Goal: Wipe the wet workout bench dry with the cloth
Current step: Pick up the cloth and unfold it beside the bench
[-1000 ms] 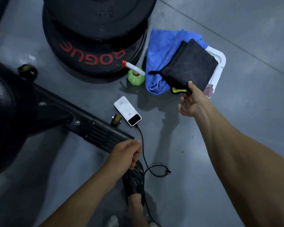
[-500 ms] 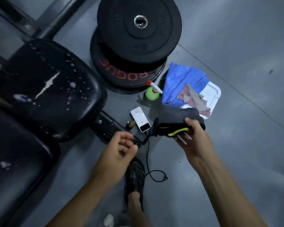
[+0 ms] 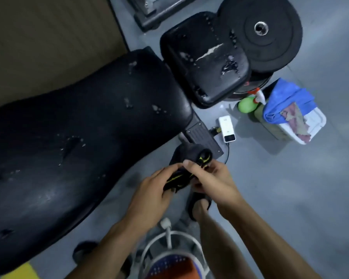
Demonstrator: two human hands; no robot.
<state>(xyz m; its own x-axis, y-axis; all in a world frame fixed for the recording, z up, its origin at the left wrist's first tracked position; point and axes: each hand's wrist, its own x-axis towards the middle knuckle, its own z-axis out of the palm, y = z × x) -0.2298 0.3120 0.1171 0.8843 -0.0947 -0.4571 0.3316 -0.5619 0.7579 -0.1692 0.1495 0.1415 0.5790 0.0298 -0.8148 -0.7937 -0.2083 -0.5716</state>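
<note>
The black workout bench fills the left half: its long back pad (image 3: 73, 150) carries scattered water drops, and the smaller seat pad (image 3: 206, 57) beyond it is heavily beaded with water. In front of me both hands hold a dark grey cloth with yellow-green trim (image 3: 189, 158), bunched up above the floor just right of the bench. My left hand (image 3: 149, 196) grips its lower end. My right hand (image 3: 212, 180) pinches the upper part, with fingers curled round the fabric.
Black weight plates (image 3: 268, 31) are stacked at the back right. A green spray bottle (image 3: 247, 104), a white basket (image 3: 310, 127) with blue and pink cloths, and a white power bank (image 3: 227, 128) with a cable lie on the grey floor. A white stool frame (image 3: 169, 244) stands below my arms.
My right hand carried the grey cloth from the basket toward me. My left hand came up and took hold of it. The view swung left, bringing the wet bench into sight.
</note>
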